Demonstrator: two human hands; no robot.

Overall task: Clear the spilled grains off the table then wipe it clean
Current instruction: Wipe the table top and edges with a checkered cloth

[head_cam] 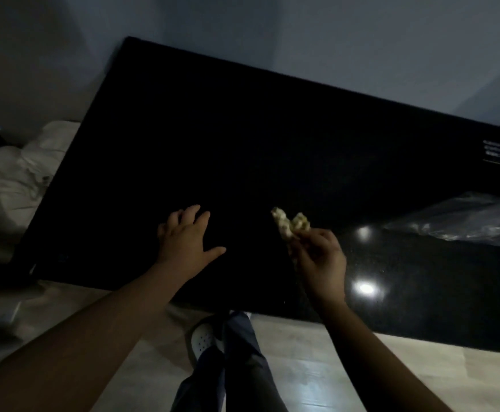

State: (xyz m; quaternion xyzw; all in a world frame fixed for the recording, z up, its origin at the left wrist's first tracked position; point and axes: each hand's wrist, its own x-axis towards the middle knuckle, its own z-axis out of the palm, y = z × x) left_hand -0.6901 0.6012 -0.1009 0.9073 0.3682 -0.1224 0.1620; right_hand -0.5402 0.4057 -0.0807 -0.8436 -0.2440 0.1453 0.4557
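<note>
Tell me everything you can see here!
table: one, black, middle, against the wall
plastic bag: one, clear, on the table's right side
label: one, white print, table's far right
fabric heap: one, white, left of the table
floor: one, pale, below the table
wad: one, pale yellowish, crumpled, held above the table
shoe: one, white, on the floor
trousers: one pair, dark, below the hands
left hand: one, fingers spread over the table
right hand: one, pinching the wad

Open table [243, 138] from centre to far edge and far-left corner. Blocked at right edge by clear plastic bag [463, 221]. Near front edge: left hand [187, 236] flat on surface, right hand [320, 257] gripping pale clump [290, 223] beside it, gap between
</note>
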